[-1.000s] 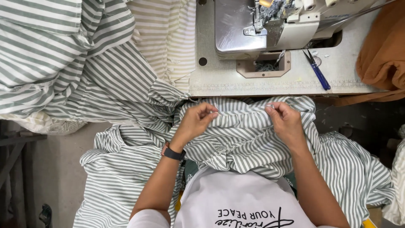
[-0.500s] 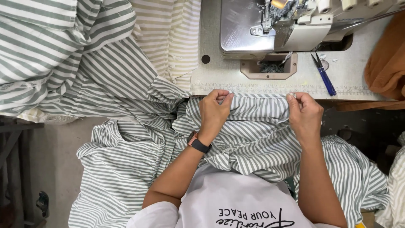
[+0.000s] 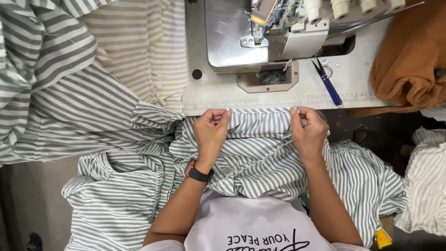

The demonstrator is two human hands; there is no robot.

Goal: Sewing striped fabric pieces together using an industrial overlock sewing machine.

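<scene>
Green-and-white striped cloth (image 3: 260,153) lies across your lap, its top edge pulled straight along the near rim of the surface (image 3: 278,95). Your left hand (image 3: 211,132) has its fingers clamped on that edge at one end; your right hand (image 3: 307,130) pinches it at the other. Just beyond, on the surface, stands the sewing machine (image 3: 260,32), with blue snips (image 3: 327,83) to its right and an orange cloth (image 3: 411,56) further right.
</scene>
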